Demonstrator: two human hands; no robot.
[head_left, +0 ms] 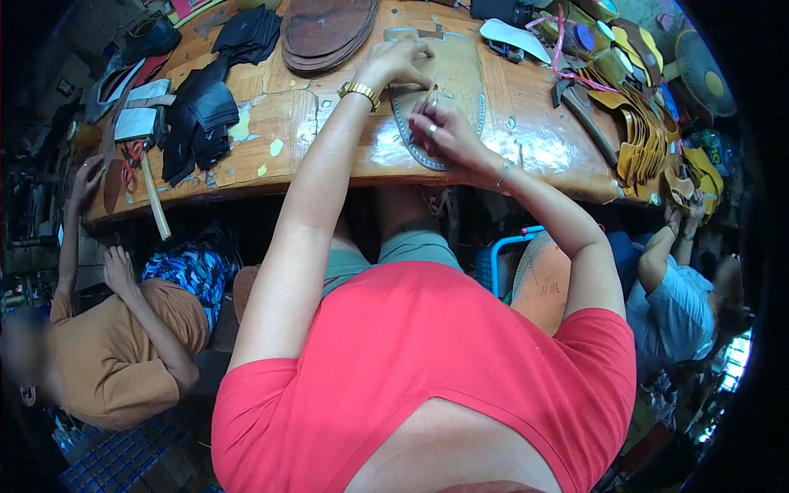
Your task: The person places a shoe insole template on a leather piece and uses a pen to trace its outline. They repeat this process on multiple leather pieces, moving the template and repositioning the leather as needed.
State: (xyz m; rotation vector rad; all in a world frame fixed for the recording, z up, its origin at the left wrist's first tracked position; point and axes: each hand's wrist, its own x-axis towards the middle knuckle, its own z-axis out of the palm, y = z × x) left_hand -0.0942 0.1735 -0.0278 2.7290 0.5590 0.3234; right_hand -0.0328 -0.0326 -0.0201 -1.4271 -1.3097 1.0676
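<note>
A long tan sole-shaped piece point(457, 70) lies on the wooden table in front of me, with a pale dotted line running along its rounded near edge. My left hand point(400, 64), below a gold watch, rests on its upper left part, fingers stretched out and thumb apart. Over the near half of the piece, my right hand point(444, 133) is closed round a thin pen-like tool point(426, 102). The fingers cover most of that tool, and its exact kind cannot be made out.
Brown sole shapes point(327, 33) and black leather pieces point(197, 119) lie to the left, near a hammer point(154, 197) and red-handled scissors point(130, 163). Rightward are another hammer point(585, 123) and stacked yellow-tan pieces point(639, 140). People sit at both sides; a fan point(703, 76) stands far right.
</note>
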